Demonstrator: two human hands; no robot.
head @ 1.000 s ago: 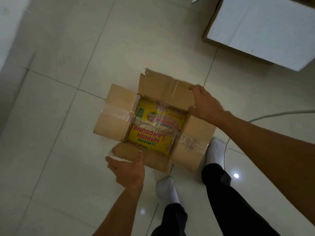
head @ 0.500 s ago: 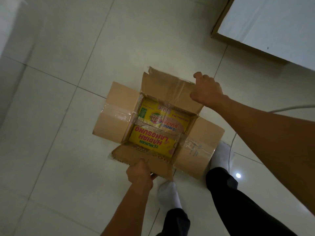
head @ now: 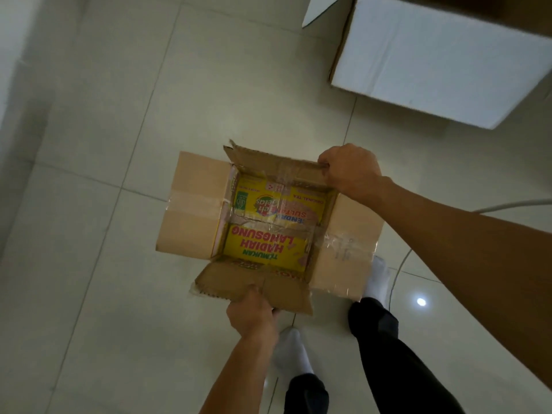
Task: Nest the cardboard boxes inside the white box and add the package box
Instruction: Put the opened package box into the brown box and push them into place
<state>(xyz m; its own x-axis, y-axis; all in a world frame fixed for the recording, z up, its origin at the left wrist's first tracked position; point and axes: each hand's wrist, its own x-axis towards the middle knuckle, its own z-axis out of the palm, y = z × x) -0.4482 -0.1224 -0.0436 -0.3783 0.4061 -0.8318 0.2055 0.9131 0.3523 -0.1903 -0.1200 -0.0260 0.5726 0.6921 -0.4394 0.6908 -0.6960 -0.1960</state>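
A brown cardboard box (head: 194, 204) with all flaps spread open is held above the tiled floor. Its inside is printed yellow with red and green lettering. My left hand (head: 252, 313) grips the near flap at its edge. My right hand (head: 349, 170) is closed on the right end of the far flap. The big white box (head: 442, 61) stands on the floor at the upper right, apart from the brown box; only its side wall and a raised flap show.
Pale floor tiles (head: 209, 85) stretch to the left and ahead. My feet in white socks (head: 291, 352) stand just under the box. A white cable (head: 400, 264) curves over the floor at the right. A pale wall runs along the left edge.
Both hands went from resting open on the flaps to gripping them. The box has come up off the floor, and the view has swung so more of the white box shows.
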